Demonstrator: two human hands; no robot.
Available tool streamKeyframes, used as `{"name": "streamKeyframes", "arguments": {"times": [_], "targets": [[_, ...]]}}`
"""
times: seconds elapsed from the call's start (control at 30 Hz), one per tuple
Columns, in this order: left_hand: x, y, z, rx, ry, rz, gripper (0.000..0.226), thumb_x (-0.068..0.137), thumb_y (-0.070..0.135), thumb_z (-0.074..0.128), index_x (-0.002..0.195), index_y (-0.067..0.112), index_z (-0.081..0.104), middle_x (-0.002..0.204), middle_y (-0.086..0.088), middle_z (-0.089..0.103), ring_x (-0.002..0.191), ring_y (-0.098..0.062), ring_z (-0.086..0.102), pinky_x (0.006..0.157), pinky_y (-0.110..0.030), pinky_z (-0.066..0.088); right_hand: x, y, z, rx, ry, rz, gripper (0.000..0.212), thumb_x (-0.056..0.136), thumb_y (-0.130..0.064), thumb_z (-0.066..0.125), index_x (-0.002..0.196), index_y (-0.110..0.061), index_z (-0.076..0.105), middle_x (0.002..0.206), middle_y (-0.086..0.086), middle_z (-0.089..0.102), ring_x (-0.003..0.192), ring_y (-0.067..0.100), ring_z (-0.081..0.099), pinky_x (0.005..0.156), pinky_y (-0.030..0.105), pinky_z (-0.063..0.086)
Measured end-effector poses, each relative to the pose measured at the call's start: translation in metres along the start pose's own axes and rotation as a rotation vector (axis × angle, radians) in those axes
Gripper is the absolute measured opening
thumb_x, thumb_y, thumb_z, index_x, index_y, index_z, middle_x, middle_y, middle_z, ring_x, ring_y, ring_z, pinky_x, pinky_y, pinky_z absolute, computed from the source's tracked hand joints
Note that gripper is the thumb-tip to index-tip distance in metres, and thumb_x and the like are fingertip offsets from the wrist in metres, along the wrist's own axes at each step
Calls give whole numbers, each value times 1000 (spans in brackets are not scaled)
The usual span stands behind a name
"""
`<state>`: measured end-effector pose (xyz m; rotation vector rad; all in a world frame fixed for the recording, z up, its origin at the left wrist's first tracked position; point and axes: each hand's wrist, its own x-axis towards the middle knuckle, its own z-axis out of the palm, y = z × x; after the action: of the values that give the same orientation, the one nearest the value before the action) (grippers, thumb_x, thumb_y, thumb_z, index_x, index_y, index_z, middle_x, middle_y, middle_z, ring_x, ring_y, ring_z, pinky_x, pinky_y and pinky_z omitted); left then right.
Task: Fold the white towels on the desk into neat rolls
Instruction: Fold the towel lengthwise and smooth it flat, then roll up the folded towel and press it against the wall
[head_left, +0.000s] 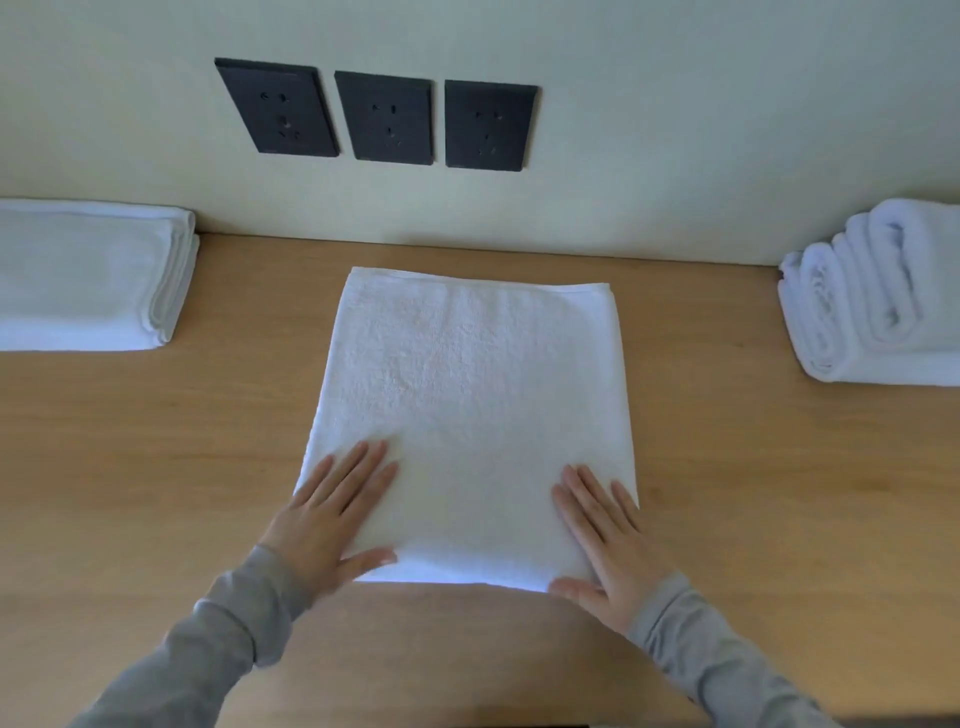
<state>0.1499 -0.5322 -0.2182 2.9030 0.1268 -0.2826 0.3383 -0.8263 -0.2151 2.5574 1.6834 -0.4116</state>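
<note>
A white towel (470, 410) lies flat on the wooden desk (182, 441), folded into a rectangle that runs from the near edge toward the wall. My left hand (332, 514) rests flat on its near left corner, fingers straight, thumb along the towel's near edge. On the near right corner my right hand (605, 540) lies flat in the same way. A stack of flat folded white towels (88, 275) sits at the far left. Several rolled white towels (872, 296) are piled at the far right.
The wall (649, 130) rises right behind the desk and carries three black power sockets (384, 117). Bare wood shows on both sides of the middle towel and along the near edge.
</note>
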Motion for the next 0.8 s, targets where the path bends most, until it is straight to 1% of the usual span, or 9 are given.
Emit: {"name": "streamKeyframes", "arguments": {"times": [0.1,0.23,0.3,0.37,0.47,0.53,0.63,0.7,0.8], "targets": [[-22,-17,-3,56,-101,82,105,71,83,38,147,12,23,151,-7,31,141,-21,20,115,-38,14,-17,3,-1,-59,-44,-58,102,70,-75,49,143,-6,32,152,10,26,140,23,20,107,44,18],[-24,-33,-6,64,-61,126,108,65,70,63,147,14,23,144,-7,42,133,-18,33,112,-31,21,-21,6,2,-49,51,-49,99,52,-41,82,136,-4,44,145,11,41,133,25,40,110,44,28],[-19,-37,-10,91,-20,179,110,51,58,82,139,12,35,139,-6,49,125,-18,41,101,-31,40,-20,8,1,0,146,-52,88,45,-25,84,126,-3,57,134,12,52,120,28,55,96,41,49],[-16,-36,-18,94,47,216,111,37,50,91,130,12,43,131,-4,50,113,-18,51,77,-31,57,-21,11,-7,75,233,-45,76,39,-19,84,111,-3,66,120,9,54,101,26,65,76,28,57],[-13,-35,-35,13,93,197,103,25,35,96,114,11,52,102,-7,63,82,-20,68,55,-26,56,-23,13,-24,177,226,-10,64,34,-18,86,95,-5,72,98,5,66,83,17,69,66,18,54],[-11,-31,-53,-48,72,198,87,33,40,92,109,7,65,89,-6,69,79,-15,66,56,-19,52,-25,18,-41,290,138,76,59,49,-21,85,105,-12,69,102,-3,67,87,11,67,67,9,49],[-19,-26,-82,-351,-102,-40,70,52,64,58,114,30,62,100,13,65,93,-1,60,80,-13,43,-36,36,-68,603,59,259,47,67,-21,75,110,-34,60,101,-23,64,89,-2,60,70,0,38],[-22,-27,-99,-658,-129,-145,52,48,60,65,98,44,66,91,13,68,89,-1,60,82,-17,45,-39,49,-93,794,98,268,44,63,-18,79,97,-39,62,92,-21,68,87,-2,62,69,7,44],[-5,-34,-121,-931,-37,-177,49,51,50,73,96,30,68,94,0,69,86,-5,62,75,-18,48,-21,66,-122,1040,276,308,38,62,-11,81,93,-24,64,87,-3,68,77,1,63,61,14,50]]}}
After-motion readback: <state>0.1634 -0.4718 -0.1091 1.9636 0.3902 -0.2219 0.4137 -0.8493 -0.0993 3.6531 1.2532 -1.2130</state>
